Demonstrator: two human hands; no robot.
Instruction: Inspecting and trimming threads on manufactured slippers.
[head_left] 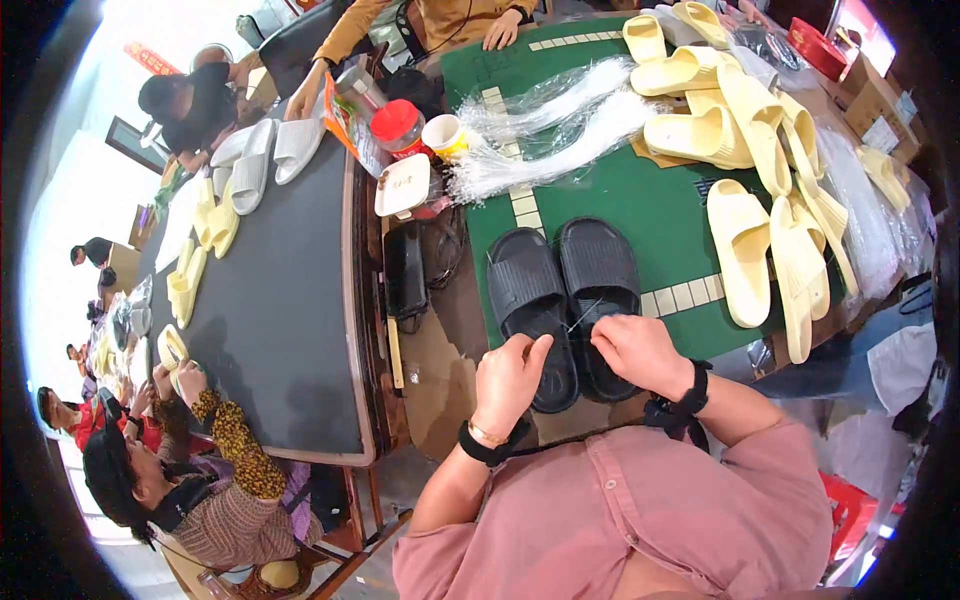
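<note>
A pair of black slide sandals lies side by side in front of me, the left slide (522,268) and the right slide (600,250), with open toes pointing away. A thin, pale plastic strand (571,328) runs between their inner edges. Over the left slide's footbed, my left hand (512,378) is closed in a pinch at one side of the strand. My right hand (642,354) is closed over the right slide, its fingertips at the strand's other side. The tips of the fingers partly hide what they grip.
Bundles of white plastic strands (570,125) lie on the green mat (600,205). Pale yellow slides (740,250) pile up at the right. A red-lidded jar (398,125) and a cup (445,135) stand at the far left. Co-workers handle slides around the dark table (290,300).
</note>
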